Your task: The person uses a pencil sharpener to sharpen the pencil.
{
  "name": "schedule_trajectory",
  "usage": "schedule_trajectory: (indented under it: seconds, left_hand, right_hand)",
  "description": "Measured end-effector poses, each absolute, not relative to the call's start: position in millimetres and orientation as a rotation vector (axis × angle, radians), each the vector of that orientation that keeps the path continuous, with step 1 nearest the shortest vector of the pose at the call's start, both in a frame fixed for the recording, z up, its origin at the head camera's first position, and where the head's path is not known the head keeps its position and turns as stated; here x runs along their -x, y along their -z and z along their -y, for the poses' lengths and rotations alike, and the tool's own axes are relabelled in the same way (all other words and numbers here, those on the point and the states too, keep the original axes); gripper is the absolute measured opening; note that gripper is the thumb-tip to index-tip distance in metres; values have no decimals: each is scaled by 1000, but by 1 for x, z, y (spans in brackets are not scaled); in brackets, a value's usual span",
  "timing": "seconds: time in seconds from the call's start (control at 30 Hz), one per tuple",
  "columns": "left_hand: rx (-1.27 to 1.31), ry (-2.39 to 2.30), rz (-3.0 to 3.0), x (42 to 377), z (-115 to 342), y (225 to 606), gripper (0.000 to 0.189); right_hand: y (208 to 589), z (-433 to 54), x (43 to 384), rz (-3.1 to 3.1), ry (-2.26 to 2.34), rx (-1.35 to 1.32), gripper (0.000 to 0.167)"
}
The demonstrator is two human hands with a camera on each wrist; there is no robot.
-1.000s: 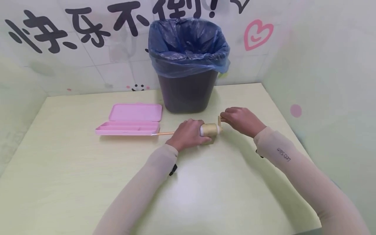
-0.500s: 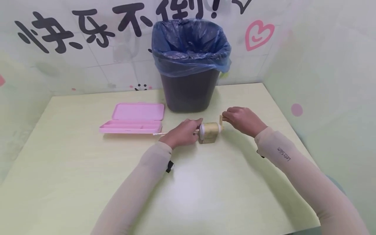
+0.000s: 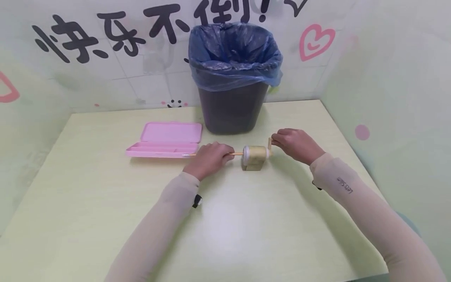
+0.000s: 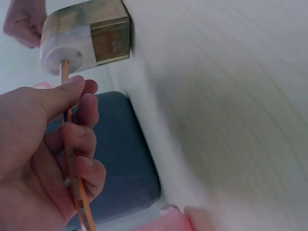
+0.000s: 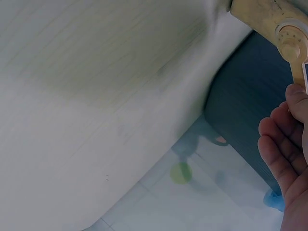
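A yellowish crank pencil sharpener (image 3: 255, 157) with a white front ring stands on the table between my hands. My left hand (image 3: 210, 157) holds an orange pencil (image 4: 73, 168), thumb and fingers curled round its shaft. The pencil's front end sits in the sharpener's round opening in the left wrist view, and its back end sticks out toward the pink case. At the sharpener's other side, my right hand (image 3: 295, 144) pinches the crank handle (image 5: 298, 74) between thumb and forefinger, the crank pointing up in the head view. The pencil's tip is hidden inside the sharpener.
An open pink pencil case (image 3: 162, 149) lies left of the sharpener, its lid folded back. Behind stands a dark bin (image 3: 232, 109) with a blue bag (image 3: 236, 74) over its rim, by the wall. Side walls flank the table (image 3: 225, 227).
My left hand has drawn back leftward from the sharpener's body to hold only the pencil. The right hand stays at the crank. The head view has shifted slightly.
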State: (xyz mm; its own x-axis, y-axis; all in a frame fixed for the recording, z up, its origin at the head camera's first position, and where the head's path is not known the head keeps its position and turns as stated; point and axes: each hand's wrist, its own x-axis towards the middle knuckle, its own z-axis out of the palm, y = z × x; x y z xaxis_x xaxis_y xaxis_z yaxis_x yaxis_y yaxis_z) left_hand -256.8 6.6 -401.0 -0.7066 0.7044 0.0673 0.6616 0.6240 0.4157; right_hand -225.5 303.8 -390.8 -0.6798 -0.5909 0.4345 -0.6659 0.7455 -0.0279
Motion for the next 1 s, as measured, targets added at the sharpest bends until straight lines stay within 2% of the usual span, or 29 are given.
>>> schedule_trajectory:
  seconds: [0.17,0.43,1.0]
  left_hand:
    - [-1115,-700,-2744,261,9,399,8]
    - [-1026,-789,-2664,264,26,400,15]
    - [-1042,-777,-2538,263,16,409,23]
  right_hand:
    - [389,-306,226,2556,-265,-959,7]
    - [390,-308,225,2573,-246,-940,7]
    - [392,-303,226,2593,-252,-939,6]
